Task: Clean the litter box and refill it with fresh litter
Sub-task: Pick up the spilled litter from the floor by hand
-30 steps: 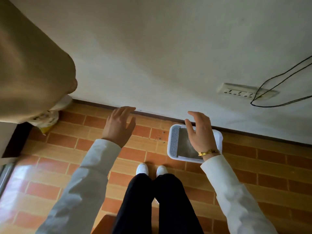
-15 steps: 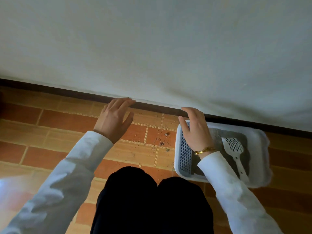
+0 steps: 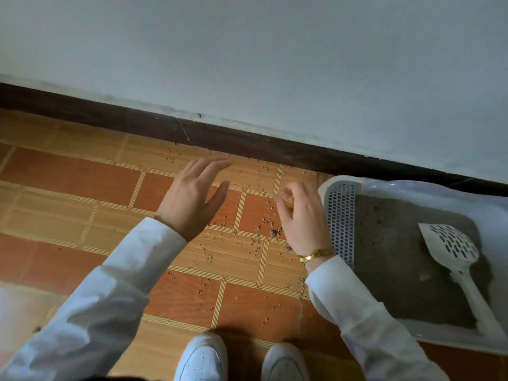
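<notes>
Grey litter fills our white litter box (image 3: 450, 189), scoop (image 3: 453, 250) lying inside. Our left hand (image 3: 192, 200) hovers flat and empty; our right hand (image 3: 301, 215) hangs loosely curled, empty.

I see the white plastic litter box (image 3: 467, 188) flat on the tiled floor, its far edge against the dark skirting board. Grey litter (image 3: 398, 259) fills it. A perforated white strip (image 3: 341, 215) runs along the box's left end. The white slotted plastic scoop (image 3: 453, 251) lies on the litter, handle toward the box's near rim.
</notes>
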Tool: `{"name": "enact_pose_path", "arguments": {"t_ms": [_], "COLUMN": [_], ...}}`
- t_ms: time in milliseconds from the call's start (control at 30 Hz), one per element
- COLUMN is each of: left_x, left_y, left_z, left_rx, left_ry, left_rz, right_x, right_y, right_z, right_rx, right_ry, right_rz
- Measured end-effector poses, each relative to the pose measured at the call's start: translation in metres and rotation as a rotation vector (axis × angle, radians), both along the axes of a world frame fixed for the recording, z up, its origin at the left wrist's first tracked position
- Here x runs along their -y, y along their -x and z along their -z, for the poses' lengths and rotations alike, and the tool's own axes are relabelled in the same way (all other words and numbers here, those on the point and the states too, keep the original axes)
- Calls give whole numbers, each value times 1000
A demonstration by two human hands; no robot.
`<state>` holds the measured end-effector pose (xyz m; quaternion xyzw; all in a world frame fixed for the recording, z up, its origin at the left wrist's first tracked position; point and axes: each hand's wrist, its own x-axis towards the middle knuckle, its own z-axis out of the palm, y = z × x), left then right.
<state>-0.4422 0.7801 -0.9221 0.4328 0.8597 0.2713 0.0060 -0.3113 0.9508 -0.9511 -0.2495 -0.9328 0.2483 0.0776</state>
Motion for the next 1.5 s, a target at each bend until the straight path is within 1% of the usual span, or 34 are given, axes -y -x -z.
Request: {"name": "enact_pose_path", "arguments": {"t_ms": [100, 200, 233, 267, 300, 333, 433, 467, 500, 567, 667, 867, 900, 967, 1033, 1067, 1133, 1167, 1233, 1300, 1367, 1433, 1500], "left_x": [8, 17, 20, 21, 20, 18, 12, 13, 16, 23, 32, 39, 39, 38, 37, 36, 35, 35, 35, 38, 42, 46, 47], "left_y": [-18, -32, -35, -38, -42, -45, -50, -51, -52, -56, -61, -71, -73, -77, -82, -84, -86, -86, -85, -84, -82, -80, -79], "left_z": [22, 39, 44, 48, 51, 52, 54, 56, 57, 61, 67, 79, 82, 87, 91, 92, 94, 95, 95, 93, 90, 89, 89], "left_rx": [137, 242, 297, 389, 537, 742, 1463, 1641, 1768, 1910, 1976, 2024, 2028, 2033, 2058, 2079, 2130, 2152, 2187, 2196, 2183, 2173, 2167], "left_ry": [-91, -176, -209, -257, -334, -451, -895, -1006, -1095, -1220, -1265, -1202, -1190, -1148, -1090, -1059, -1012, -1004, -1052, -1122, -1155, -1167, -1168], "left_rz": [-55, -154, -196, -246, -309, -383, -618, -661, -681, -682, -715, -781, -793, -795, -780, -766, -739, -723, -686, -661, -662, -661, -666], "right_x": [23, 43, 47, 50, 52, 53, 52, 52, 52, 52, 50, 56, 58, 69, 91, 103, 120, 121, 111, 93, 77, 68, 64], "right_y": [-11, -20, -20, -20, -19, -17, -11, -10, -10, -10, -9, -6, -6, -8, -11, -14, -20, -22, -25, -26, -26, -22, -18], "right_z": [32, 60, 66, 71, 76, 81, 95, 98, 101, 106, 112, 113, 110, 98, 81, 75, 68, 69, 76, 86, 96, 105, 112], "right_rx": [-17, -22, -22, -20, -11, 7, 77, 89, 92, 60, 2, 22, -5, -131, -272, -310, -337, -352, -388, -372, -258, -117, -39], "right_ry": [53, 39, 32, 23, 13, 0, -67, -83, -95, -108, -112, -156, -137, -50, 51, 89, 133, 138, 130, 107, 34, -49, -82], "right_rz": [67, 142, 168, 186, 194, 195, 202, 212, 224, 244, 264, 305, 314, 306, 218, 149, 34, 16, 78, 231, 363, 381, 355]}}
